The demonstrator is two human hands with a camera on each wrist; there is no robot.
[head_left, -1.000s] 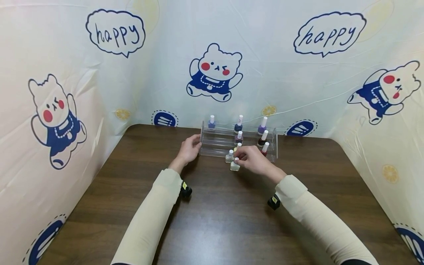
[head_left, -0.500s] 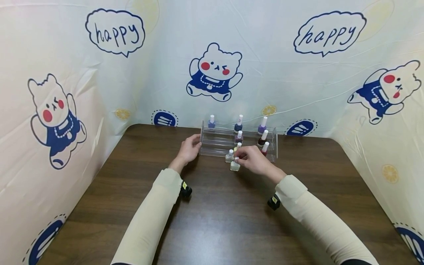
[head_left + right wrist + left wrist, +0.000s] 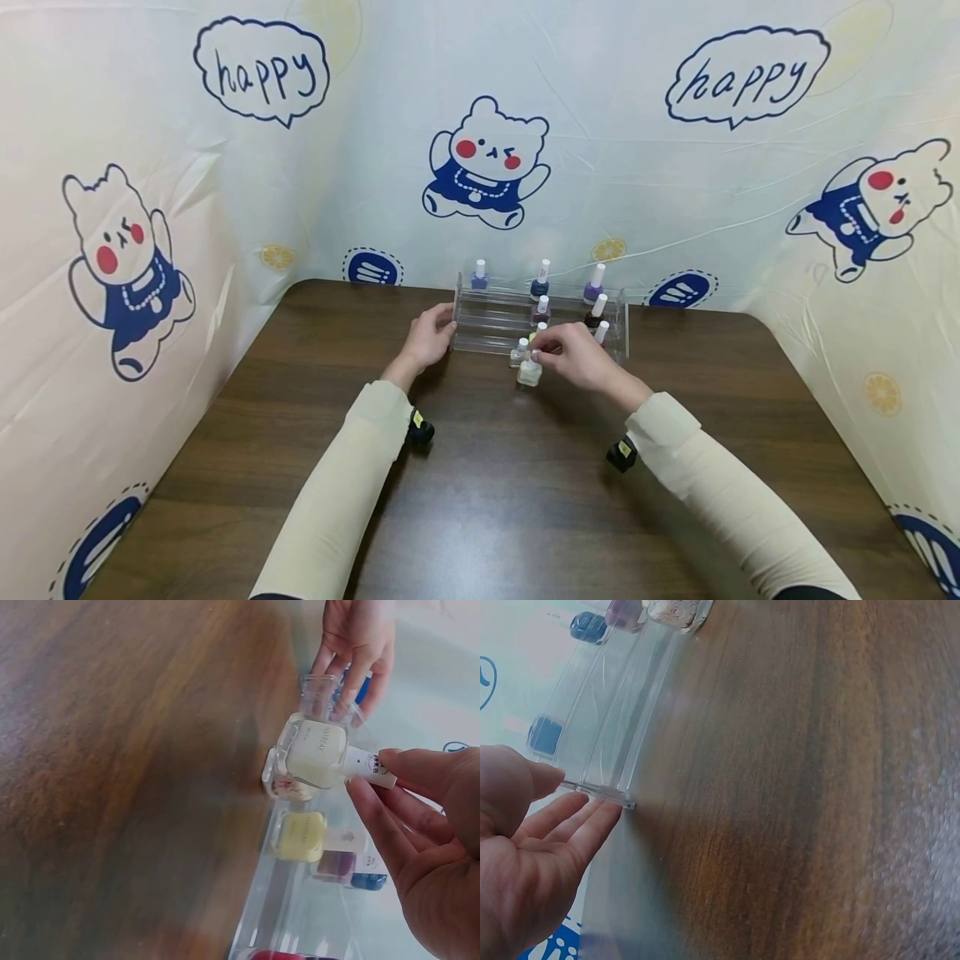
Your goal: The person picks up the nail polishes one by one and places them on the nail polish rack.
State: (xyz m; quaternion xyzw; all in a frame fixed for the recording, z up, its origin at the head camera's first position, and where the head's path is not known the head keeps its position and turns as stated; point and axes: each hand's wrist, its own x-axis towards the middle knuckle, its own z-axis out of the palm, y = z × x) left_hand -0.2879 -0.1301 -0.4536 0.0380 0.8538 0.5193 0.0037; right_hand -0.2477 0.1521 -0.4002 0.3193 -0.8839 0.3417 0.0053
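My right hand [image 3: 573, 354] pinches the white cap of a pale, milky nail polish bottle [image 3: 318, 752] between thumb and fingers. The bottle hangs tilted in front of the clear acrylic rack [image 3: 487, 342]. Just behind it is a glittery nail polish bottle [image 3: 518, 357], partly covered in the right wrist view. My left hand [image 3: 532, 855] grips the rack's left end panel, thumb on one side and fingers on the other. A yellow nail polish bottle [image 3: 301, 836] stands on the rack's lowest step, mostly behind my right hand in the head view.
Higher on the stepped rack are a light blue bottle [image 3: 479, 279], a dark blue one [image 3: 539, 287], a purple one [image 3: 593, 292], a mauve one [image 3: 540, 315] and a dark one [image 3: 594, 318]. A printed curtain [image 3: 360, 167] encloses the brown table [image 3: 480, 500].
The milky bottle was upright in my right hand's fingers; now it tilts, its base shifted slightly left. My left hand stays at the rack's end.
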